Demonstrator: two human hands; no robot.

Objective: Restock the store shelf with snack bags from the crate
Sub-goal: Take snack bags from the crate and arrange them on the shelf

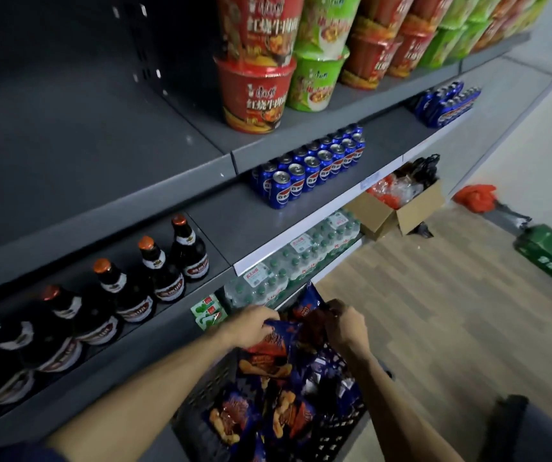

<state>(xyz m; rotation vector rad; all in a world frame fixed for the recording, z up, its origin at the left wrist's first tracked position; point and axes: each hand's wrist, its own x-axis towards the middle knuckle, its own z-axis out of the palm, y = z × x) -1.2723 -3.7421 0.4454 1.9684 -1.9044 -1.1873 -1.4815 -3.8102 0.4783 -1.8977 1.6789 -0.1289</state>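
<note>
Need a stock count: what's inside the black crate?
The black crate holds a pile of dark blue snack bags. Both hands grip top bags; lower layers and the bottom are hidden.

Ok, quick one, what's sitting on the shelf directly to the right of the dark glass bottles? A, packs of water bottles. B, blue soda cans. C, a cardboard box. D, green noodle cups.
B: the blue soda cans stand on the same shelf level as the dark glass bottles, just to their right, below the noodle cups.

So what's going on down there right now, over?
Both hands in crate. Left hand and right hand each gripping a snack bag. Nothing shelved yet. No obstruction.
</note>
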